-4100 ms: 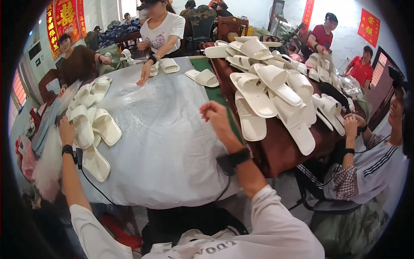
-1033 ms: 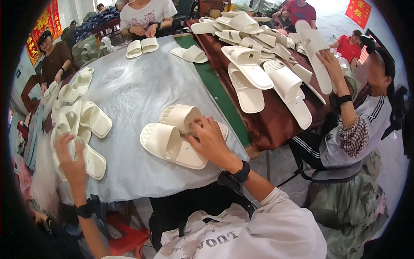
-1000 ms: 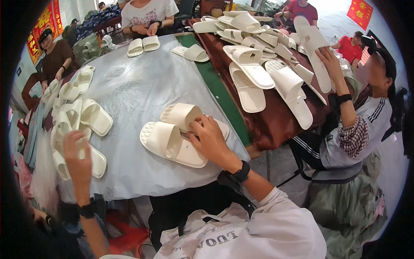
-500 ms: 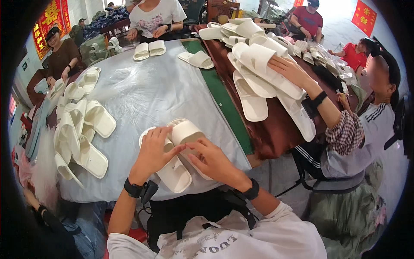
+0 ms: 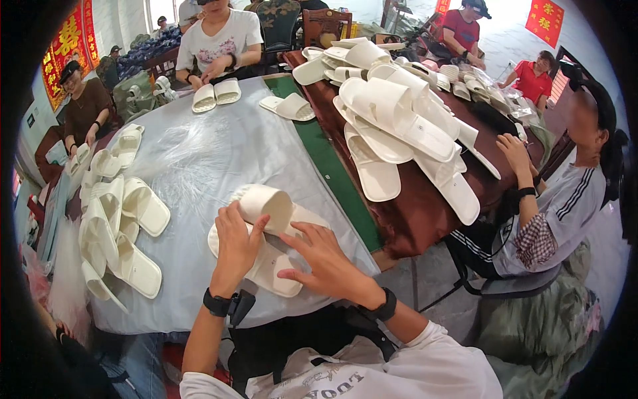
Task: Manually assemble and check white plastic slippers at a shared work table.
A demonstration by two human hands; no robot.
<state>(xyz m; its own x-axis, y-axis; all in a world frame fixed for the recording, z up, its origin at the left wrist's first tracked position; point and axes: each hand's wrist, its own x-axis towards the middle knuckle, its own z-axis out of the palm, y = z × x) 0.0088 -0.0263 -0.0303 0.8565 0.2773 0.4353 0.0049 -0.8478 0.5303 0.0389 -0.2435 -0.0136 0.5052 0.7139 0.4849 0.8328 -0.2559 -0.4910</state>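
Two white slippers lie askew on the sheeted table in front of me, one overlapping the other. My left hand [image 5: 238,243] has its fingers and thumb closed around the side of the strap of the upper slipper [image 5: 266,205]. That hand hides much of the lower slipper [image 5: 276,271]. My right hand [image 5: 327,261] is at the heel ends of the pair, thumb spread from the fingers. Its fingertips reach the upper slipper's sole, and its thumb lies over the lower slipper's heel.
A slipper heap [image 5: 123,233] lies left on the grey-white sheet [image 5: 199,156]. A larger pile [image 5: 392,123] covers the dark red cloth [image 5: 372,219] at right, past a green strip [image 5: 332,156]. One person sits close on the right [image 5: 565,199]; others work around the tables.
The upper slipper has swung from nearly parallel to a slant across the other. Both my hands have shifted slightly lower in view. The right-hand neighbour's hand has withdrawn from the pile.
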